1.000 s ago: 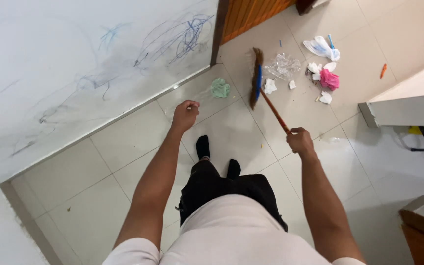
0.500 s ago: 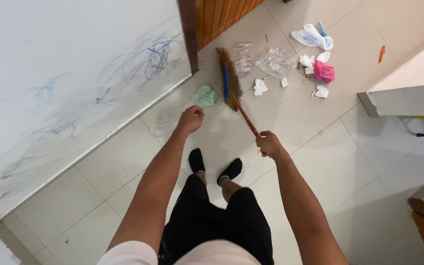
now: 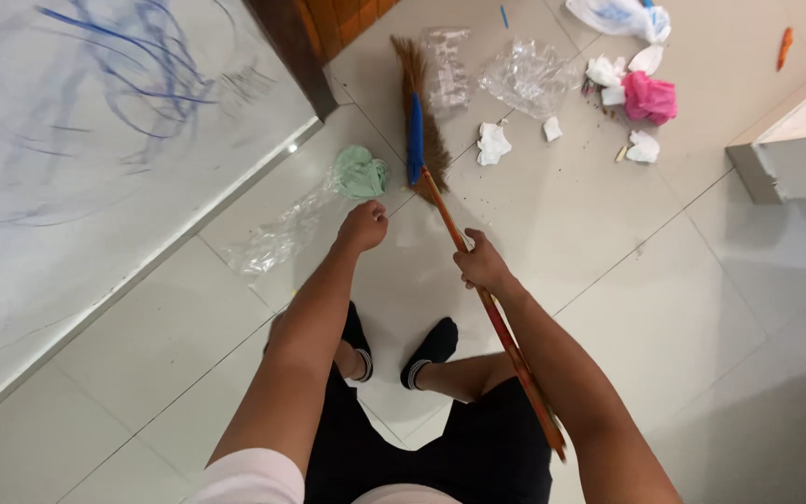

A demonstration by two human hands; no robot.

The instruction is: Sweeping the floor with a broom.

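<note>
Both bare arms reach from the bottom of the frame toward its centre. The left arm runs from lower left up to the left hand [image 3: 363, 227], just left of centre, curled into a loose fist with knuckles upward and nothing visibly in it. The right arm rises from the lower right; the right hand [image 3: 481, 263], at centre, has its fingers [image 3: 466, 258] wrapped tightly round a thin stick, wrist bent slightly inward. The two hands sit near each other, apart, the left a little higher.
</note>
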